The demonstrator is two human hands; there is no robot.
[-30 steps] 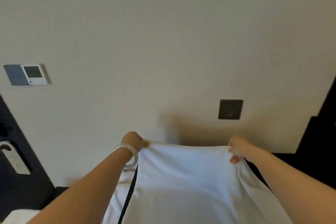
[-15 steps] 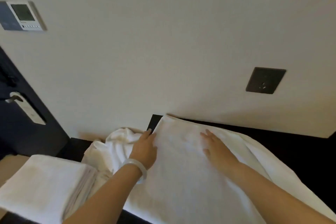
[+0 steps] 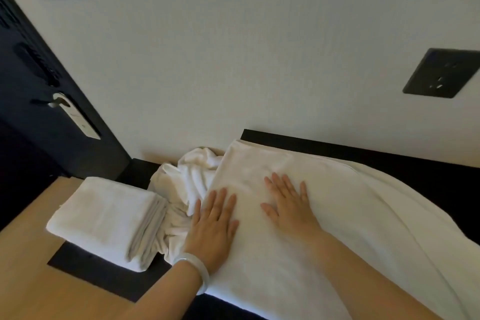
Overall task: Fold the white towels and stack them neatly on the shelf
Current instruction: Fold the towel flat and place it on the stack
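While the towel [image 3: 337,228] lay over the dark surface [image 3: 104,274], the left grip [image 3: 213,226] pressed flat on the towel's left edge, fingers straight, and the right grip [image 3: 288,205] lay flat near its middle, fingers spread. Just left of the towel, touching it, sat a crumpled towel [image 3: 192,171]. Farther left rested a folded stack [image 3: 104,215].

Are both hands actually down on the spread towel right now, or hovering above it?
Touching. The head view shows the left hand and the right hand lying flat, fingers straight, on the spread towel, with no gap visible.
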